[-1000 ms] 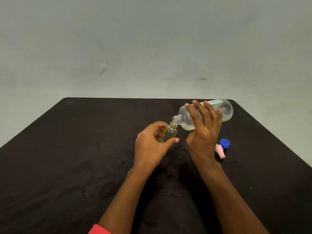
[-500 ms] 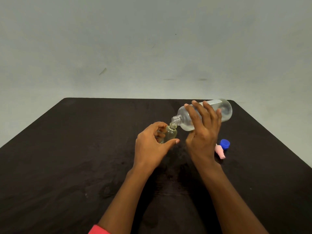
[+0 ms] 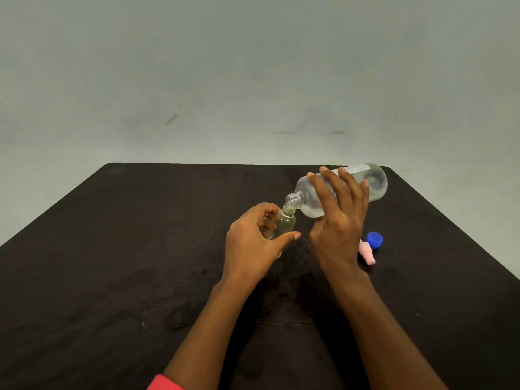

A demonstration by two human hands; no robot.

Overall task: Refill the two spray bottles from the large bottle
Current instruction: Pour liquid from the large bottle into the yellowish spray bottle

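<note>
My right hand [image 3: 339,220] grips the large clear bottle [image 3: 372,182], tilted almost flat with its open neck down to the left. The neck touches the mouth of a small clear spray bottle [image 3: 284,224] that holds pale yellowish liquid. My left hand [image 3: 254,242] holds that small bottle upright on the table, fingers behind it and thumb in front. Something clear shows behind my left fingers; I cannot tell whether it is the second spray bottle. A pink spray top [image 3: 367,253] and a blue cap [image 3: 375,240] lie just right of my right wrist.
The dark table [image 3: 126,263] stretches wide to the left and toward me. Its far edge meets a plain grey wall [image 3: 253,80], and the right edge runs diagonally past the caps.
The large bottle's base has risen slightly, tipping it a little more toward the small bottle. Both hands have kept their places.
</note>
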